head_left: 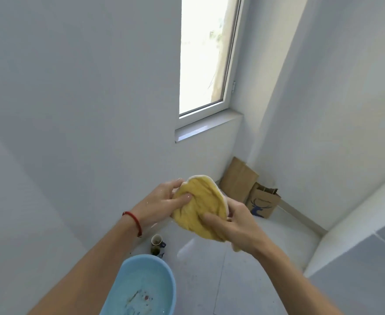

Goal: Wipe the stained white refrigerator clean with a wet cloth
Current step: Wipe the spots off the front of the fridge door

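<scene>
Cloth (199,206) bunched, long axis near-vertical

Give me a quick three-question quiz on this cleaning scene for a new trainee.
1. True or false: both the left hand and the right hand grip the yellow cloth.
2. What stands on the floor below the hands? A) blue basin B) red bucket C) metal sink
3. Fill in: the paper bag in the corner bears a blue ____ print.

Key: 1 true; 2 A; 3 deer
</scene>
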Tool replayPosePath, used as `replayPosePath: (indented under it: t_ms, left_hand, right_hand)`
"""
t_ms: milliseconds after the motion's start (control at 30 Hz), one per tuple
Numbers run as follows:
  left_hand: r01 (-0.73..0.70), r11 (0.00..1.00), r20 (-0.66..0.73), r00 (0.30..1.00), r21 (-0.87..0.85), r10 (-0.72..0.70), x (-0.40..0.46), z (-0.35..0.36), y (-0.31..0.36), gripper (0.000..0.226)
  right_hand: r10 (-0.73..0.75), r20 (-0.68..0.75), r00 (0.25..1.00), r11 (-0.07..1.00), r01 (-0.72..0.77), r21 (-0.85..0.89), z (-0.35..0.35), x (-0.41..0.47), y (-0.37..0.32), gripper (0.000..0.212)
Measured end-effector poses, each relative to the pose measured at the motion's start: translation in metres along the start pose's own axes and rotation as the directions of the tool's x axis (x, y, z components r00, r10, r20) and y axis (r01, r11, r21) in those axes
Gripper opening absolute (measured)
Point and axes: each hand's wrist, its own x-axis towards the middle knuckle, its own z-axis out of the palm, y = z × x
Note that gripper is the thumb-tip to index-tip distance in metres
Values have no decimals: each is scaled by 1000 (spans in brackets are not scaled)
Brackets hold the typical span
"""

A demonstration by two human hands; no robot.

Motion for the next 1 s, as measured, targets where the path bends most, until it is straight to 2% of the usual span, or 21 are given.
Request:
replayPosePath:
  t_ms: [33, 100, 133, 167, 200, 233, 300, 367, 433, 467, 533, 633, 667, 700, 767, 833, 867, 900, 933, 967, 1000]
  left_hand:
    - [-30, 998, -16, 999, 52, 31, 6, 9, 11, 20]
    - [-67, 991, -50, 996, 112, 73, 25, 45, 37, 16]
    - [-75, 996, -101, 992, 46, 80, 33, 60, 49, 19]
    - [-52, 990, -130, 991, -129, 35, 42, 79, 56, 29]
    - [35, 945, -78, 995, -326, -63, 51, 117, 68, 40]
    - [156, 874, 31, 987, -460, -159, 54, 140, 67, 54]
    - [372, 796, 309, 919, -478, -244, 60, 222, 65, 68]
    - [427, 792, 401, 880, -436, -254, 60, 298, 63, 56]
    - [377, 847, 359, 902, -376, -242, 62, 361, 69, 43]
    - [309, 896, 282, 934, -319, -222, 64, 379, 74, 38]
    - [191, 963, 170, 972, -192, -159, 72, 424, 88, 33]
    - [135, 987, 51, 989, 82, -139, 91, 472, 105, 42]
    - [135, 981, 28, 990, 139, -140, 97, 490, 114, 46]
    - [127, 982, 10, 991, 141, -130, 105, 506, 122, 49]
    - [181, 982, 87, 981, -61, -175, 117, 523, 133, 47]
    - [283, 935, 351, 916, -215, -196, 128, 538, 143, 40]
    - [271, 942, 464, 872, -200, -153, 135, 542, 144, 41]
    - [204, 969, 548, 831, -136, -98, 142, 547, 146, 48]
    - [76, 997, 598, 801, -32, -41, 149, 552, 150, 55]
    - [-92, 991, 611, 792, 93, 16, 155, 558, 155, 59]
    - [-262, 940, 607, 790, 217, 81, 161, 565, 162, 59]
  right_hand:
    - [49, 69, 996, 999, -48, -19, -12, -6, 1, 29]
    - [85, 46, 995, 996, -84, -20, -56, -30, 5, 28]
    - [93, -17, 996, 995, -92, 44, -77, -42, 6, 27]
    - [116, -101, 988, 984, -101, 145, -98, -55, 4, 28]
    - [154, -184, 971, 955, -99, 279, -130, -79, 8, 30]
    - [204, -223, 953, 907, -98, 410, -144, -91, 9, 31]
    - [317, -212, 925, 795, -137, 591, -190, -134, 28, 33]
    - [385, -96, 918, 735, -242, 633, -228, -179, 50, 32]
    - [426, -95, 900, 794, -322, 516, -265, -227, 76, 28]
    - [442, -148, 885, 823, -335, 458, -278, -243, 84, 25]
    - [479, -351, 805, 846, -315, 431, -307, -282, 106, 26]
    - [516, -563, 645, 856, -418, 305, -331, -310, 120, 50]
    - [530, -608, 591, 843, -443, 305, -339, -322, 126, 58]
    - [523, -636, 568, 850, -405, 337, -350, -332, 130, 63]
    - [484, -625, 613, 868, -246, 432, -364, -347, 131, 62]
    - [443, -567, 694, 874, -194, 445, -380, -366, 128, 56]
    - [428, -562, 708, 894, -242, 376, -388, -372, 125, 53]
    - [422, -579, 697, 906, -309, 289, -397, -378, 124, 52]
    - [418, -600, 682, 906, -365, 216, -406, -383, 122, 53]
    - [415, -614, 671, 902, -392, 181, -414, -387, 117, 55]
    - [410, -623, 666, 899, -409, 155, -422, -390, 112, 56]
